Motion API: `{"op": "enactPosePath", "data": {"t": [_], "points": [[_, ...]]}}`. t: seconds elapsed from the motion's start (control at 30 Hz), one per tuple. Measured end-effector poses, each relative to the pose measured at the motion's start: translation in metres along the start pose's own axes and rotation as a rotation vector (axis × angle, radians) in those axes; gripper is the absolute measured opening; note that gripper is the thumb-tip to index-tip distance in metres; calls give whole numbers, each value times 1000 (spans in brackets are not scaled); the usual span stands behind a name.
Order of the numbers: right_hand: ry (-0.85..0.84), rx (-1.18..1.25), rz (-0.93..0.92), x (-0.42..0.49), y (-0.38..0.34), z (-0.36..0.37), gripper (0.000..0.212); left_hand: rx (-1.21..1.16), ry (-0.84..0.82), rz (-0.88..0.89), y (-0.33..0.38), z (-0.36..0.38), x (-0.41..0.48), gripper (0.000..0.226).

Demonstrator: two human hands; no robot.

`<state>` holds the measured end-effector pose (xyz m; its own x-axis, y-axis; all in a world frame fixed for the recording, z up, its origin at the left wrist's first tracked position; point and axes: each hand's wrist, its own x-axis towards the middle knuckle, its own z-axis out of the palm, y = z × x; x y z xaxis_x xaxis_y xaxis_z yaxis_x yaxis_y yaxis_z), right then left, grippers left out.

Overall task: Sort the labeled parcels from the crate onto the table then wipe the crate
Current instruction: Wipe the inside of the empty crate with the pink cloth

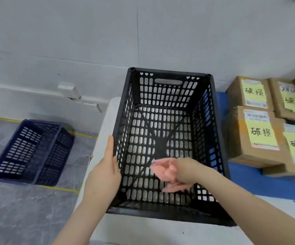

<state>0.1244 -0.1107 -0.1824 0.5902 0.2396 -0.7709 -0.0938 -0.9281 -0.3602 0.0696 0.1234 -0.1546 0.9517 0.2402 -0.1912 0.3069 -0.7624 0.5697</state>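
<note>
A black perforated crate [168, 71] stands on the white table [111, 110] with no parcels inside. My left hand [107, 167] lies flat against the crate's left outer wall, fingers straight up along the rim. My right hand [185, 172] reaches inside the crate and grips a pink cloth [162, 169], blurred with motion, near the bottom by the front wall. Several brown cardboard parcels [249, 137] with yellow handwritten labels are stacked on a blue mat [245, 181] to the right of the crate.
A dark blue perforated basket [31, 151] sits on the grey marble floor to the left, near yellow tape lines [60, 189]. A white wall with sockets [69, 91] runs behind. The parcels stand close against the crate's right side.
</note>
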Motion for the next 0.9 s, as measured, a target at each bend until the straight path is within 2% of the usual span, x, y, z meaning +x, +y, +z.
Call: {"op": "enactPosePath", "data": {"t": [0.07, 0.13, 0.2, 0.27, 0.33, 0.4, 0.43, 0.47, 0.53, 0.6, 0.67, 0.8, 0.9], "points": [[198, 6, -55, -13, -8, -13, 47, 3, -28, 7, -4, -5, 7, 66], [311, -27, -40, -23, -16, -16, 38, -16, -68, 1, -6, -11, 10, 63], [401, 129, -19, -31, -22, -16, 35, 14, -102, 1, -5, -18, 11, 61], [450, 342, -76, -41, -28, -17, 32, 120, -119, 28, -3, -25, 12, 60], [430, 676, -137, -53, -28, -24, 24, 172, -21, 117, 5, -32, 9, 59], [397, 959, -269, -74, -27, -26, 32, -10, 77, 252, 27, -37, -1, 56], [338, 1062, -342, -85, -25, -26, 33, -140, 63, 276, 44, -38, -7, 54], [275, 1150, -425, -93, -24, -27, 31, -276, -10, 242, 61, -38, -13, 51], [173, 1261, -569, -113, -25, -30, 28, -603, -296, 23, 93, -37, -28, 45], [103, 1324, -636, -130, -21, -35, 30, -918, -541, -160, 115, -34, -42, 64], [41, 1352, -666, -147, -12, -37, 34, -1164, -639, -121, 130, -24, -56, 75], [13, 1381, -708, -181, 29, -37, 41, -1447, -640, -90, 163, -2, -89, 55], [160, 1307, -737, -208, 80, -37, 38, -1371, -588, -40, 190, 20, -117, 51]]}}
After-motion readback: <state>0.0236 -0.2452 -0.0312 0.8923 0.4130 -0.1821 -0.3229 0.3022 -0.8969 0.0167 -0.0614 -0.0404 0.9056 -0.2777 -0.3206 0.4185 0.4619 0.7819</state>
